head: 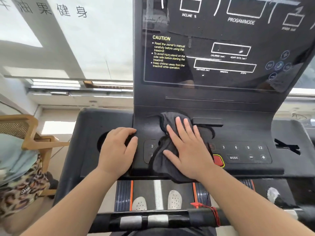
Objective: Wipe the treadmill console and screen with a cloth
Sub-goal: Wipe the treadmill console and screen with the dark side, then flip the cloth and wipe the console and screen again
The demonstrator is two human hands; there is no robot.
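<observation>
A dark cloth is pressed flat onto the middle of the treadmill console by the right hand, fingers spread and extended, below the screen. Some keypad buttons appear to be covered by it. The left hand is rested on the console's left part, fingers curled loosely, gripping nothing.

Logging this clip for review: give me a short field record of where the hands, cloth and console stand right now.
right hand: flat, fingers spread, pressing the cloth
cloth: dark, crumpled, over the button panel's left-centre
left hand: resting bare on the console, beside the cloth
buttons visible: MODE button, part of red stop button
screen: streaks and specks, no hand on it
</observation>
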